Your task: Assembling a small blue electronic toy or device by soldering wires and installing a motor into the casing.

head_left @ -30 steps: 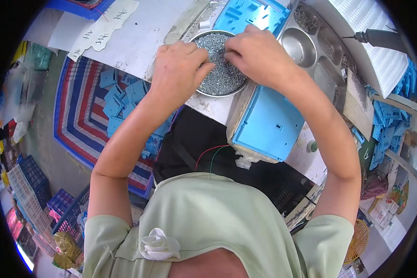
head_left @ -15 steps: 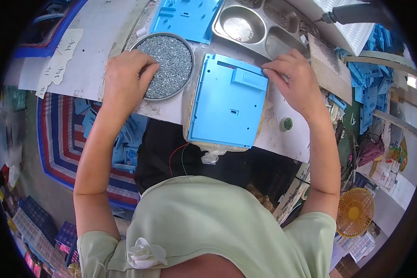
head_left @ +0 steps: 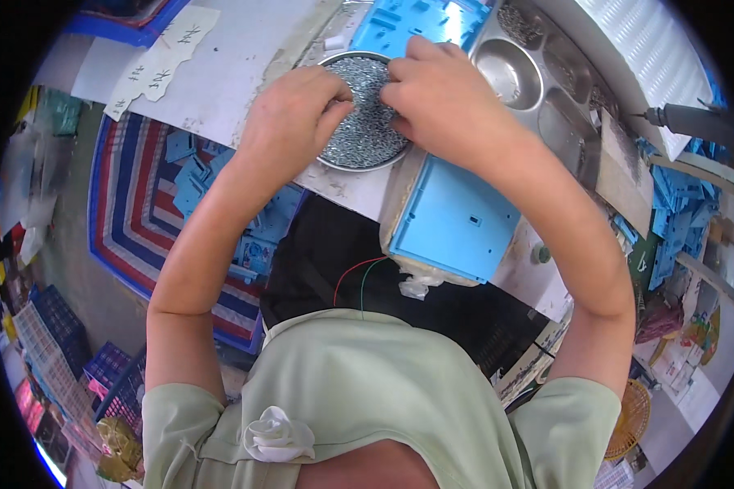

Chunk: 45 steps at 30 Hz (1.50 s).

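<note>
A round metal dish (head_left: 362, 168) full of small silvery metal pins (head_left: 362, 134) stands on the bench in front of me. Over its left side is my left hand (head_left: 298, 110), thumb and fingertips drawn together; whatever they pinch is too small to make out. My right hand (head_left: 440, 96) reaches across to the dish's right side, fingers curled down at the pins, and their grip is partly hidden. Right of the dish a flat blue plastic panel (head_left: 453, 220) lies on a padded support (head_left: 393, 213). My right hand and forearm cover its upper part.
Behind my right hand lies another blue plastic part (head_left: 375, 28). A metal compartment tray (head_left: 538, 61) with small pieces stands at the right, near a power screwdriver (head_left: 693, 122). A striped bag (head_left: 126, 183) of blue parts sits left below the bench. A small green-topped object (head_left: 541, 254) is by the panel.
My right hand has moved left from the blue panel's upper right corner to the dish. My left hand stays over the dish. The whole view has shifted, with the bench things now further right.
</note>
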Available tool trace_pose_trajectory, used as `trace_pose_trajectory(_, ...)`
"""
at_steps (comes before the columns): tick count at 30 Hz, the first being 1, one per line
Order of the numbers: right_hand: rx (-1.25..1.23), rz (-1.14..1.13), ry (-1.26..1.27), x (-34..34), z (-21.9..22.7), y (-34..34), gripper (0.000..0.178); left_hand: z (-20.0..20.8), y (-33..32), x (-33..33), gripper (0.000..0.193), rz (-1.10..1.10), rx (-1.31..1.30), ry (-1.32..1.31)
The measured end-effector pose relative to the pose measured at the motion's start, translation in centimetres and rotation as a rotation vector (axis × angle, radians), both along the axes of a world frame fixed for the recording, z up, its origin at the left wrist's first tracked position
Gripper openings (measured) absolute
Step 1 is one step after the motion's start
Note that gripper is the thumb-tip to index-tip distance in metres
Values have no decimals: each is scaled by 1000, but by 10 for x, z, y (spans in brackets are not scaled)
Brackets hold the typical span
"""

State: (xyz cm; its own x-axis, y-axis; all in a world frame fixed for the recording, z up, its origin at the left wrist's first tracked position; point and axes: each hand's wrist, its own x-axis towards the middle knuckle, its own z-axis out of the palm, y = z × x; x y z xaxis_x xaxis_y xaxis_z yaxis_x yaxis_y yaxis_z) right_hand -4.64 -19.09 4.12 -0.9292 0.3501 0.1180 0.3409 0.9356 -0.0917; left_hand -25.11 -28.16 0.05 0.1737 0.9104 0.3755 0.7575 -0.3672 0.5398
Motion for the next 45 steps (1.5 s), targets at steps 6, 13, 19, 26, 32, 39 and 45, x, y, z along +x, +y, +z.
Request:
trace_pose_trajectory(6,-97,-80,-218,-25,-7,11,16,-3,-5,-10,10,18,46,74)
trace_pose_trajectory(13,56,-166,4,3,-4,7,16,4,-4,-7,10,-30,-34,56)
trace_pose_trajectory(19,-417,-282,377,83,32,-30,10,20,-23,7,11,-20,-169,-147)
trace_pose_trajectory(26,-758,-640,635,141,21,-101,11,33,-40,35,9,2,-456,-401)
trace_pose_trajectory(32,-828,-722,774,151,8,-119,12,29,-41,44,9,-30,-458,-475)
trace_pose_trajectory(39,-652,-771,686,156,3,-122,10,19,-12,68,14,-68,-261,-357)
trace_pose_trajectory(45,-497,-717,613,155,9,-120,9,19,10,82,20,-133,-237,-259)
